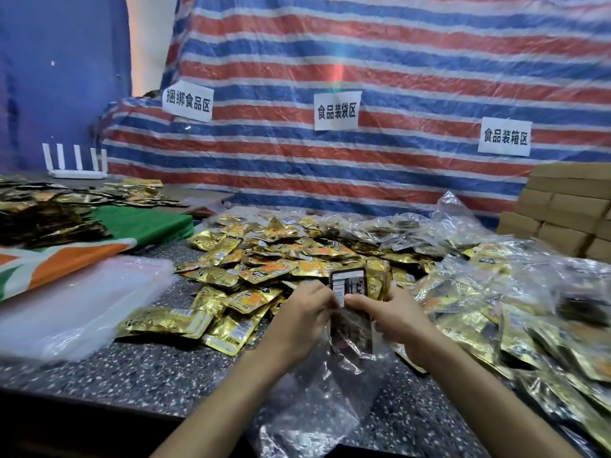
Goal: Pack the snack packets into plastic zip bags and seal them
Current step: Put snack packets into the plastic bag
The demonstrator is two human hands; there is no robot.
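The clear zip bag (330,401) lies limp on the speckled surface (132,368); at its far mouth the left hand (302,314) pinches the film edge and the right hand (395,317) pinches the stack of snack packets (348,289), seated part-way into that mouth. If the left pinch slackens, the mouth may fold shut and the stack may snag or fan apart, spilling into the loose packet pile (264,259) just beyond the bag; a corner left across the zip track would prevent sealing.
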